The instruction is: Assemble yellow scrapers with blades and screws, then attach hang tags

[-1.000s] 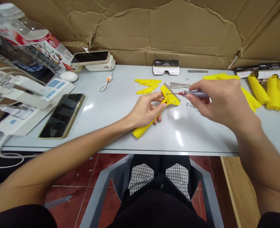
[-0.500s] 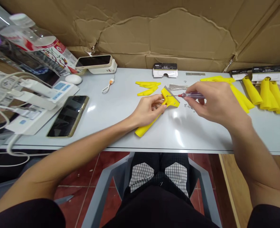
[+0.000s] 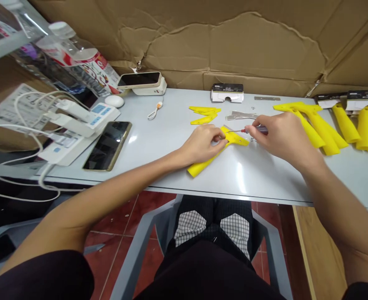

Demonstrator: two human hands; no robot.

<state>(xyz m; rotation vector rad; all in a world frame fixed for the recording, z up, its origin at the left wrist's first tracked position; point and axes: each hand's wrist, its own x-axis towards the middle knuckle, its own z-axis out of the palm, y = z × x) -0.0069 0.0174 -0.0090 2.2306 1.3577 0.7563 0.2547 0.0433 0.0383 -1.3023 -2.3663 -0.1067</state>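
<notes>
Over a pale counter, the left hand grips a yellow scraper by its neck, handle slanting nearward, while the right hand pinches a screwdriver, its tip at the scraper's head. Held so slantwise, that tip could slip and jab the left hand, close beside it.

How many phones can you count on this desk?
2. One phone rests on a white block near the cardboard; another phone lies beside the power strip. Others may be hidden.
</notes>
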